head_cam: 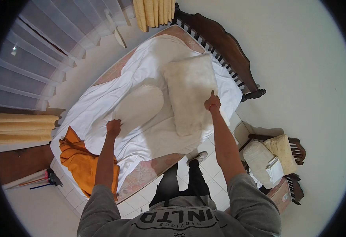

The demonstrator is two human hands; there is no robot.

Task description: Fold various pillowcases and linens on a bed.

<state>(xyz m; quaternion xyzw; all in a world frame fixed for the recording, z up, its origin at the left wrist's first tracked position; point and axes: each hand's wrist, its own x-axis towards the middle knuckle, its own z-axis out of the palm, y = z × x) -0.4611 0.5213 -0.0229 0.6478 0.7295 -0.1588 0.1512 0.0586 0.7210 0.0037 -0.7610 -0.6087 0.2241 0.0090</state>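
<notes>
My left hand (113,128) is closed on the near-left end of a rounded off-white pillow (145,102), over the rumpled white sheet (102,99). Against the right edge of a larger, rectangular beige pillow (189,86) lies my right hand (213,101), with one finger stretched towards the headboard side; whether it grips the pillow cannot be told. Both pillows rest on the sheet, which partly covers a pink floral mattress (140,174). An orange cloth (81,163) lies bunched at the bed's left end, below my left forearm.
A dark wooden headboard (220,38) stands at the upper right. At the right, a wooden chair (297,151) holds cushions and folded white cloth. Sheer curtains (51,41) hang at the upper left. Cleaning tools with long handles (47,177) lie at the lower left.
</notes>
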